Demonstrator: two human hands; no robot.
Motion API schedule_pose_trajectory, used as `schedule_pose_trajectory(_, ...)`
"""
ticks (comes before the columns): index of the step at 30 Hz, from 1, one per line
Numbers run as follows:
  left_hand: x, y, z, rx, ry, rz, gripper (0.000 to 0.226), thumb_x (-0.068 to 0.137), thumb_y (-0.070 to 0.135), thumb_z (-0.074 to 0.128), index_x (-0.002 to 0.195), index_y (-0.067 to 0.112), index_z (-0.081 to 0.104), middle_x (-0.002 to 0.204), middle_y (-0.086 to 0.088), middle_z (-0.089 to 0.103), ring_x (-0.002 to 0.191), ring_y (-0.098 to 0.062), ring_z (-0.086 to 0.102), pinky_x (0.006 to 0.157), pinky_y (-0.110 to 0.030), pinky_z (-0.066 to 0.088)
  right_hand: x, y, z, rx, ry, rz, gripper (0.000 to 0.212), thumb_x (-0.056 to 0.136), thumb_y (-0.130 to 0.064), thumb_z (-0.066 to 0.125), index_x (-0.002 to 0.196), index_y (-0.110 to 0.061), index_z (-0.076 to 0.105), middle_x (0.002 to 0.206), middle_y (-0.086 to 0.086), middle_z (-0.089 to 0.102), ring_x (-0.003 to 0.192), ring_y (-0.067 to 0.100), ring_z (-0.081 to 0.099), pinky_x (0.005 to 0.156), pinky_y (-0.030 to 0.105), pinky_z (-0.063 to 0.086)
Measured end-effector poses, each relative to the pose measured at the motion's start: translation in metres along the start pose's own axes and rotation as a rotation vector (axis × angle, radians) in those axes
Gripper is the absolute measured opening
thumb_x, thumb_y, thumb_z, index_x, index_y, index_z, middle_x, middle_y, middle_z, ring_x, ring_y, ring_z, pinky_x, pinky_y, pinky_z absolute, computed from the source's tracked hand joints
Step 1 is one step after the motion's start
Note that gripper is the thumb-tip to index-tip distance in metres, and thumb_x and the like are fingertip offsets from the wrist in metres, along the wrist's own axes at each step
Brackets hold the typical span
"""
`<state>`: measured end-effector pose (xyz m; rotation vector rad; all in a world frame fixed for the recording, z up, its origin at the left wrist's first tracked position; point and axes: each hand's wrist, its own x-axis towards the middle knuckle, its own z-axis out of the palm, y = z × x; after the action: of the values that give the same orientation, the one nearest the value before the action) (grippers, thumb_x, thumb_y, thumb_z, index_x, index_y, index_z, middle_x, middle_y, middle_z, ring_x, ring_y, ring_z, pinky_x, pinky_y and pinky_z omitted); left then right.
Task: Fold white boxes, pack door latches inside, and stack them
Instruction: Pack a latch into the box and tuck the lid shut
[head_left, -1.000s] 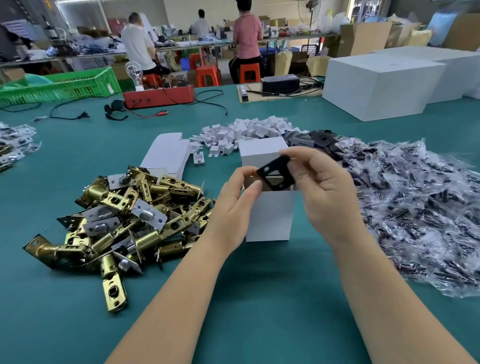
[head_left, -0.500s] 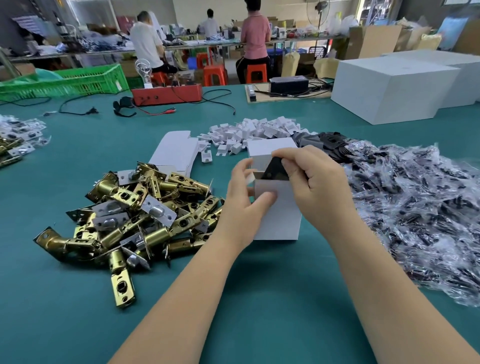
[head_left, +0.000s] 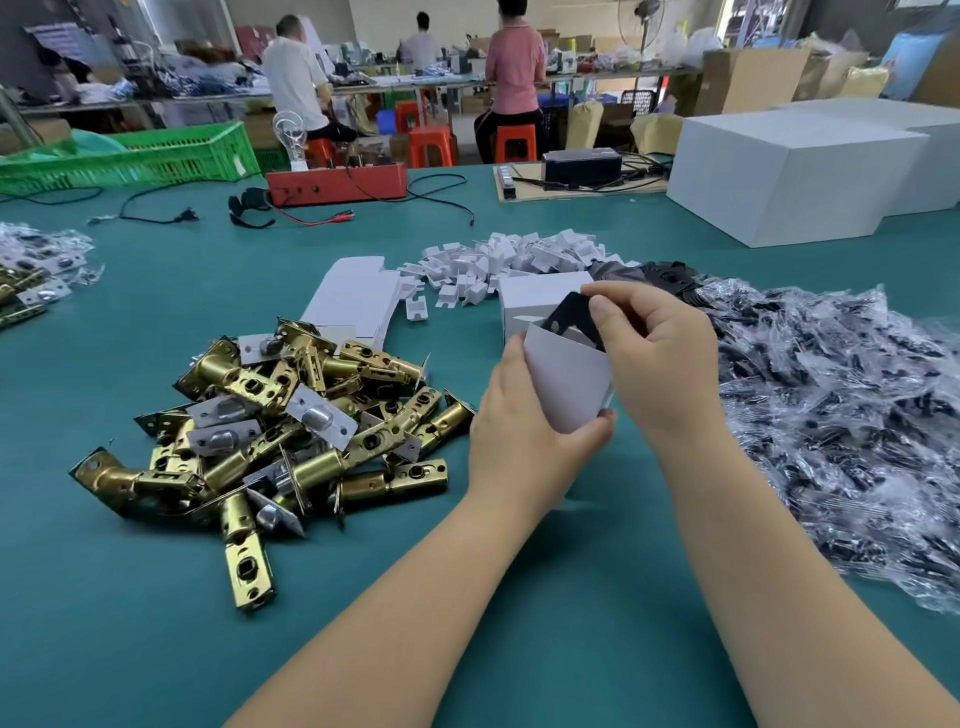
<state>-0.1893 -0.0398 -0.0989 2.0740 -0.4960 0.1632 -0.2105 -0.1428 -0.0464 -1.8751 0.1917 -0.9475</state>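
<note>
While tilted, unprinted white box (head_left: 569, 384) in hands (head_left: 524, 431)

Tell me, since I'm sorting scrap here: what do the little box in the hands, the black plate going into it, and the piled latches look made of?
Box: thin white card, matte, with creased edges. Black plate: flat, matte black with punched holes; probably coated metal, possibly plastic. Latches: metal, shiny brass-coloured bodies with silvery faceplates.
</note>
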Motion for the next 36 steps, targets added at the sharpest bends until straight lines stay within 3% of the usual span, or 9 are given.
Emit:
schedule_pose_trajectory(5,-0.001,-0.001,-0.001,-0.082,0.015,0.009,0.105,0.066,0.043,0.083,0.147,0.019,0.021,0.141,0.009,0.035,0.131,-0.009,0.031,0.107,-0.023,0.029,-0.001,0.003,-0.004,-0.207,-0.196,-0.033,0.02,0.094,-0.024,0.056,0.081,-0.018,0.071,0.066,-0.015,0.06,0.063,-0.002,0.049,0.06,0.012,0.036)
schedule_pose_trajectory(8,0.002,-0.002,-0.005,-0.312,0.006,-0.097,0.108,0.054,0.042,0.092,0.141,0.02,0.03,0.135,0.012,0.041,0.124,-0.002,0.04,0.102,-0.019,0.035,-0.002,0.002,-0.011,-0.244,-0.09,-0.179,0.035,0.092,-0.032,0.051,0.078,-0.008,0.073,0.08,-0.006,0.061,0.087,0.008,0.05,0.076,0.01,0.033)
schedule_pose_trajectory(12,0.008,-0.006,-0.012,-0.558,-0.083,-0.158,0.054,0.058,0.019,0.092,0.103,0.025,0.063,0.099,0.008,0.072,0.093,-0.008,0.067,0.073,-0.018,0.052,0.015,0.024,-0.042,-0.396,0.096,0.015,0.021,0.09,-0.019,0.052,0.094,-0.018,0.072,0.087,-0.002,0.068,0.084,0.016,0.054,0.083,0.031,0.043)
schedule_pose_trajectory(14,0.012,-0.009,-0.021,-0.667,-0.224,-0.125,0.035,0.067,0.002,0.084,0.095,0.019,0.071,0.088,0.007,0.075,0.084,-0.008,0.07,0.067,-0.016,0.052,0.021,0.041,-0.057,-0.629,-0.074,0.242,0.029,0.088,-0.018,0.052,0.112,-0.019,0.068,0.107,0.007,0.068,0.093,0.025,0.055,0.094,0.041,0.046)
schedule_pose_trajectory(16,0.014,-0.01,-0.03,-0.695,-0.396,-0.051,0.039,0.072,-0.009,0.075,0.097,0.021,0.072,0.091,0.009,0.075,0.087,-0.003,0.069,0.072,-0.014,0.051,0.019,0.051,-0.062,-0.864,-0.347,0.43,0.033,0.088,-0.022,0.058,0.12,-0.019,0.063,0.117,0.009,0.065,0.1,0.027,0.057,0.095,0.042,0.047)
schedule_pose_trajectory(20,0.012,-0.011,-0.034,-0.629,-0.514,-0.002,0.05,0.074,-0.018,0.07,0.102,0.024,0.067,0.091,0.017,0.073,0.089,0.004,0.065,0.075,-0.013,0.05,0.017,0.053,-0.053,-1.141,-0.575,0.495,0.029,0.084,-0.033,0.065,0.111,-0.023,0.065,0.119,0.007,0.063,0.112,0.029,0.053,0.089,0.037,0.037)
schedule_pose_trajectory(23,0.012,-0.01,-0.037,-0.529,-0.512,0.04,0.05,0.073,-0.014,0.074,0.099,0.028,0.066,0.088,0.023,0.071,0.086,0.009,0.063,0.075,-0.009,0.048,0.018,0.053,-0.051,-1.07,-0.558,0.473,0.012,0.083,-0.025,0.065,0.094,-0.027,0.071,0.1,0.003,0.066,0.101,0.029,0.055,0.087,0.035,0.037)
schedule_pose_trajectory(27,0.013,-0.011,-0.046,-0.387,-0.552,0.098,0.041,0.068,-0.004,0.083,0.089,0.029,0.07,0.082,0.022,0.071,0.077,0.01,0.062,0.07,-0.006,0.046,0.015,0.051,-0.051,-0.881,-0.415,0.382,0.038,0.083,-0.003,0.051,0.108,-0.026,0.07,0.099,0.002,0.066,0.095,0.027,0.058,0.088,0.037,0.048)
schedule_pose_trajectory(36,0.012,-0.01,-0.047,-0.328,-0.519,0.106,0.036,0.067,0.002,0.085,0.082,0.032,0.07,0.08,0.021,0.071,0.073,0.009,0.061,0.07,-0.006,0.047,0.014,0.049,-0.047,-0.283,-0.11,0.216,0.026,0.093,-0.007,0.052,0.103,-0.03,0.06,0.085,-0.009,0.057,0.073,0.008,0.052,0.065,0.025,0.043)
